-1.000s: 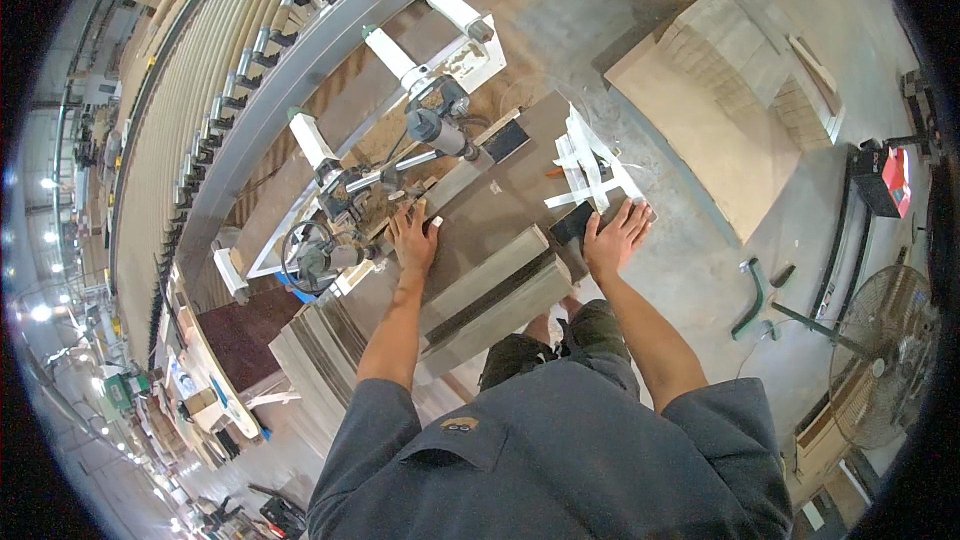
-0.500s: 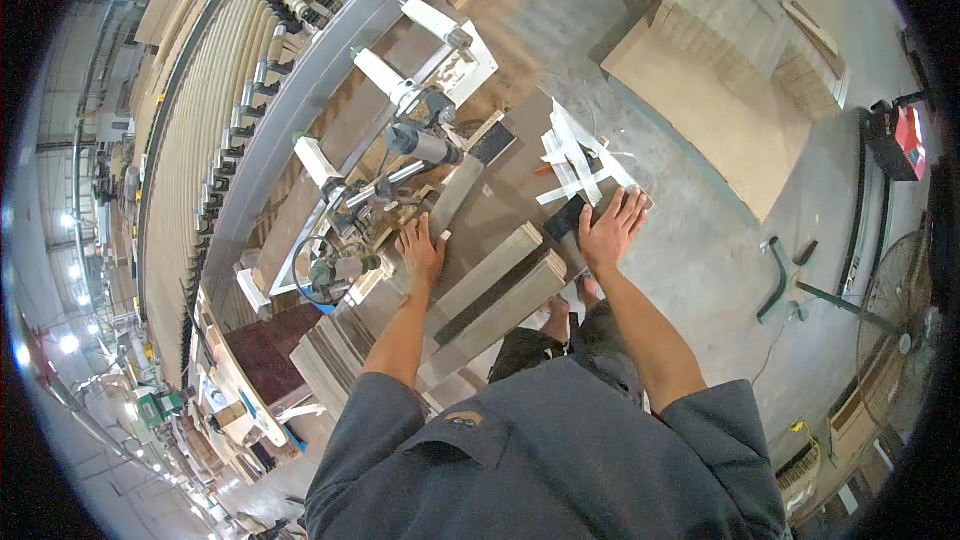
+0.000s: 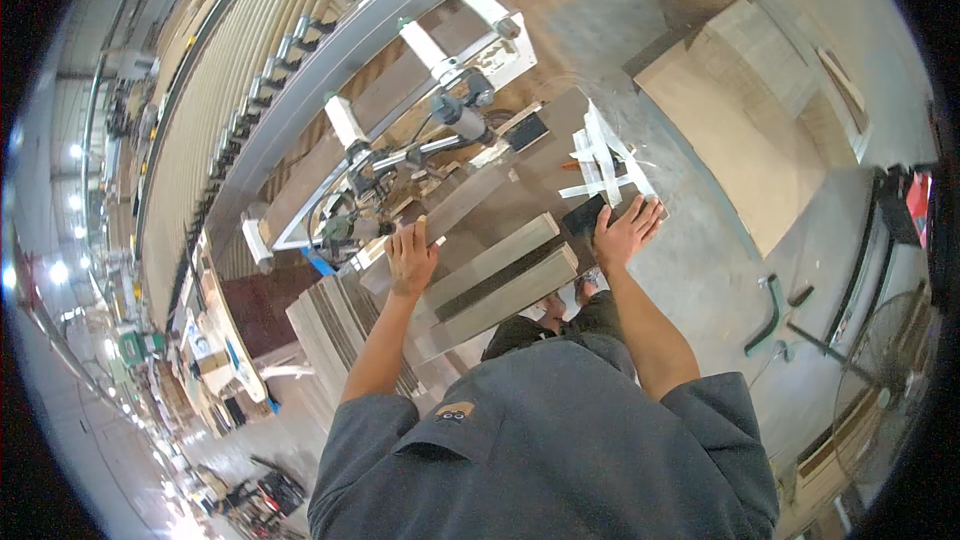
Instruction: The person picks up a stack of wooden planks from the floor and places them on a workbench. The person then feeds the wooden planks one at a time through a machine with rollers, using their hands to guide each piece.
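My left hand lies flat, fingers spread, on the far end of a long pale wooden board that rests on a workbench. My right hand rests palm down, fingers apart, on the dark bench top beside a small dark block. Between my hands lie two pale wooden planks side by side. Just beyond my left hand stands a metal machine head with clamps and hoses. Several thin white strips lie crossed beyond my right hand.
A long roller conveyor runs behind the machine. A stack of boards stands at my lower left. Large flat panels lie on the concrete floor at right, with a fan and a bent metal bar nearby.
My view has shifted slightly. Both hands stay pressed on the bench, the left one on the long board, with little movement between frames.
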Demonstrator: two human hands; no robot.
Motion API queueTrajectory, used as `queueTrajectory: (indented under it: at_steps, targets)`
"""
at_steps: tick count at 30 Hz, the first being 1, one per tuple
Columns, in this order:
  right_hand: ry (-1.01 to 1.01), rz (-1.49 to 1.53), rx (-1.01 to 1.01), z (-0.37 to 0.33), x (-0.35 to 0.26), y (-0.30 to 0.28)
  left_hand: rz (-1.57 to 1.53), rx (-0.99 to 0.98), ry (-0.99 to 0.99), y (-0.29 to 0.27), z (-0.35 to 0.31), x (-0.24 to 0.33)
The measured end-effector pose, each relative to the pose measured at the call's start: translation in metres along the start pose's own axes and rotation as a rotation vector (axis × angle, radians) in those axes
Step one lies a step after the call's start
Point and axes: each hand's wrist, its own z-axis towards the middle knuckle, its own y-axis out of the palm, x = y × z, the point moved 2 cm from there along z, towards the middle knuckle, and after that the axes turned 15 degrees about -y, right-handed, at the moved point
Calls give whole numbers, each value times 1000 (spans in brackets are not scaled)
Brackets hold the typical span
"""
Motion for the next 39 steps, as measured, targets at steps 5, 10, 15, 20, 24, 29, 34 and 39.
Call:
queueTrajectory:
  at_steps: [5, 10, 15, 20, 24, 29, 34, 39]
  targets:
    - [-18, -30, 44, -1, -4, 9, 35, 123, -96, -49, -36, -27]
    - [-65, -133, 58, -6, 9, 24, 37, 162, -339, -95, -94, -37]
    - [-105, -202, 82, -7, 21, 34, 67, 141, -902, -111, -163, -64]
    - [-124, -242, 92, -10, 20, 37, 234, 123, -1133, -110, -207, -106]
    - [-109, -298, 85, -10, 28, 42, 391, 26, -1076, -95, -212, -126]
    - [-95, -237, 115, -6, 18, 44, 369, 113, -1056, -84, -180, -122]
    - [-130, -243, 97, -7, 14, 39, -417, -265, -487, -56, -91, -39]
    - [-97, -207, 90, -7, 10, 27, -458, -467, -58, -32, -49, 35]
